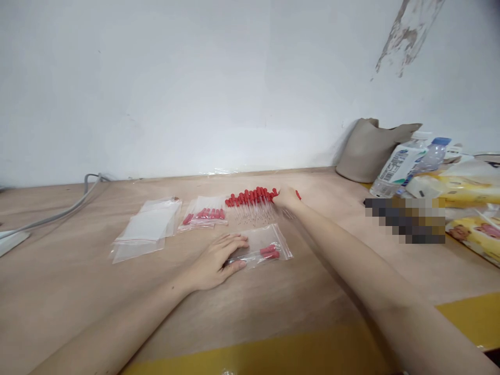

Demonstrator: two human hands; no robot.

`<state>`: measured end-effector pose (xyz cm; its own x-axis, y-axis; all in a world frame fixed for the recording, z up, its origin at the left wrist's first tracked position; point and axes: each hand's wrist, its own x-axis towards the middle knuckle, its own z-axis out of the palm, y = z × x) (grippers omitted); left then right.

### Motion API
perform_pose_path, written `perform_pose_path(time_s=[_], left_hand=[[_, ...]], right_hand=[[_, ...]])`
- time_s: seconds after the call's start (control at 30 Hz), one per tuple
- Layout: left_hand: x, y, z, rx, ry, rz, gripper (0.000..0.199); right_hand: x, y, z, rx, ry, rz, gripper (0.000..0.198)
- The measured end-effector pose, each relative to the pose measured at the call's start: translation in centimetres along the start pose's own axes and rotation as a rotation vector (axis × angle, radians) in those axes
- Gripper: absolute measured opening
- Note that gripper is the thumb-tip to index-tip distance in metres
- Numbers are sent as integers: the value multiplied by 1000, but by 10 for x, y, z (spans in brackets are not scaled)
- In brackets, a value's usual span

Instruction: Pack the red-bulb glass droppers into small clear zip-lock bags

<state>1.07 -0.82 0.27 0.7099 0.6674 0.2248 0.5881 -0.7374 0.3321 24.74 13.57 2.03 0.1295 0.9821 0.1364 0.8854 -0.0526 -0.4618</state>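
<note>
My left hand lies flat, fingers stretched out, over the left end of a clear zip bag. Inside that bag are red-bulbed droppers, two of which show. Farther back, a row of droppers with red rubber bulbs and thin clear stems lies on the table. My right hand reaches into the right end of this row, touching or very near the bulbs. Its fingers are blurred and mostly hidden behind the hand, so a grip cannot be made out.
Filled bags with red bulbs lie left of the row, and flat zip bags farther left. A grey cable runs along the left. At right stand a grey-brown container, plastic bottles and yellow packages, near a pixelated dark object.
</note>
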Motion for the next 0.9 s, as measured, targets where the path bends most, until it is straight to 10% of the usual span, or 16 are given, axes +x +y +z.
perform_pose_path(time_s=[0.3, 0.9], left_hand=[[1, 0, 0, 7, -6, 1, 36], [0, 2, -1, 0, 1, -15, 42]], right_hand=[[-45, 25, -20, 735, -48, 30, 76], [-106, 41, 7, 1340, -154, 15, 32]])
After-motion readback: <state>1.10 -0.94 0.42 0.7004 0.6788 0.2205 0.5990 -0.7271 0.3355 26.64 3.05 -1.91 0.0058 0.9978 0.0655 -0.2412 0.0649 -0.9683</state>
